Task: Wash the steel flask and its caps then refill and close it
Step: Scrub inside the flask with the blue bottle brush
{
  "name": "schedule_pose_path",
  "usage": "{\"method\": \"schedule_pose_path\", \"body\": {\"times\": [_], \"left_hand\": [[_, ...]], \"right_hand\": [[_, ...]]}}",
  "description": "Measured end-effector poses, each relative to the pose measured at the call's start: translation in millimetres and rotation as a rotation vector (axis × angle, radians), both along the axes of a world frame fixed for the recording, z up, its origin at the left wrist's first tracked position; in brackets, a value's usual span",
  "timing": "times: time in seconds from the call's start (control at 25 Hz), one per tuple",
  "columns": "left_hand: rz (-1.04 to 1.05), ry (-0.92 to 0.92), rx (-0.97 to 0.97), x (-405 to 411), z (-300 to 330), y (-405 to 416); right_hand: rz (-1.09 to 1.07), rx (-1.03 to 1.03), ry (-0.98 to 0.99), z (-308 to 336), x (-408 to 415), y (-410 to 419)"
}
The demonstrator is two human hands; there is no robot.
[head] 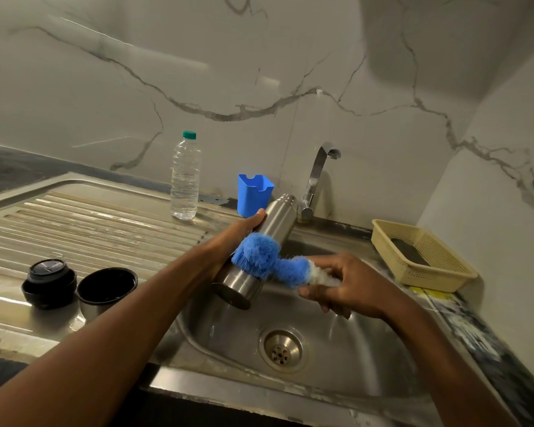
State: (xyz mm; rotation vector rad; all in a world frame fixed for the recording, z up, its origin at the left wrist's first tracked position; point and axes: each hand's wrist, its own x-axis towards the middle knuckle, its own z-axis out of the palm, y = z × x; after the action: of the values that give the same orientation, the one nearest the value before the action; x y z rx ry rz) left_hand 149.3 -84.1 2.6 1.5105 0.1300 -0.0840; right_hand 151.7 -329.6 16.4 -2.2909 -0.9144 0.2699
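Flask (275, 223) midsection masked by blue brush head (255, 254). Brush handle concealed inside right hand (349, 288), motion-blurred. Left hand (228, 241) fingers out of sight behind flask. Dark item in basket (426, 257) unidentifiable. Both forearms cut by bottom edge.

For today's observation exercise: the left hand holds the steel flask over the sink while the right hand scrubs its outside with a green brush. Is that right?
Not quite. In the head view the brush is blue, not green. The rest stands: the left hand holds the steel flask over the sink while the right hand scrubs its outside.
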Motion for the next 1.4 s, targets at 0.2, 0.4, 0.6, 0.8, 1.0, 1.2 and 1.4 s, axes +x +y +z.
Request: {"method": "schedule_pose_path", "body": {"times": [0.2,0.4,0.6,0.8,1.0,1.2,1.4], "left_hand": [[-0.039,-0.001,-0.018,2.1,-1.5,1.5],[0.002,0.004,0.047,0.2,-0.1,-0.1],[-0.056,-0.014,-0.031,-0.1,-0.3,0.8],[-0.051,0.0,0.013,4.7,-2.8,4.9],[-0.072,-0.002,-0.035,3.3,-2.6,3.4],[-0.066,-0.013,0.007,6.4,-4.8,5.3],[-0.091,0.017,-0.043,6.0,-5.1,4.3]], "right_hand": [[-0.208,0.059,-0.202,-1.2,8.4,-2.7],[-0.058,0.014,-0.047,-3.0,6.3,-2.9],[-0.255,0.102,-0.223,-5.7,13.0,-3.5],[-0.045,0.02,-0.016,-5.8,7.1,-2.8],[-0.249,0.102,-0.22,-4.5,11.3,-3.7],[-0.067,0.069,-0.049,-4.7,6.2,-2.9],[-0.281,0.138,-0.289,-3.1,13.5,-4.1]]}}
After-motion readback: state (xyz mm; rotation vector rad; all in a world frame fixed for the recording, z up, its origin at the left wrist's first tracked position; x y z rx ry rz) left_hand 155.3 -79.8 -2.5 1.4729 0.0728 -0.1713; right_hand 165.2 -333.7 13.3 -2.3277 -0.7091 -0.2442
